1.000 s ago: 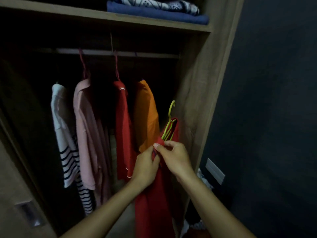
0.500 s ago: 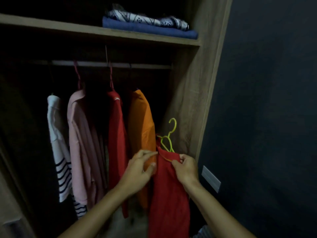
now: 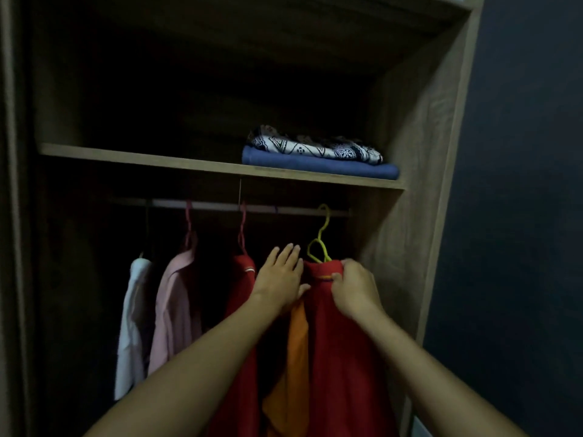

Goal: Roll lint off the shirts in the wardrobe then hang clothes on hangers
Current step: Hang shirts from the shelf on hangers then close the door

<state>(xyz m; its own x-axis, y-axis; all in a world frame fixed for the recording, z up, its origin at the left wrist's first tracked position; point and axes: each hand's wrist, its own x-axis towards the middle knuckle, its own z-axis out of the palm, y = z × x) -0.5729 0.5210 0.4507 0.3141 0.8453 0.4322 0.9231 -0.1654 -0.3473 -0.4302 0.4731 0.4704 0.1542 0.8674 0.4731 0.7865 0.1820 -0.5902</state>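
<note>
- Right hand grips the collar of a red shirt on a yellow hanger, its hook at the rail above the fingers.
- Left hand, fingers straight and released, presses flat on the orange shirt just left of it.
- Step in hand, by the look: hanging the red shirt.
- Next move likely calls for seating the hook, then letting go.

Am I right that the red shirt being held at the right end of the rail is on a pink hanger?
Not quite: the head view shows the red shirt on a yellow-green hanger, hooked at the right end of the rail. The right hand grips its collar.
</note>
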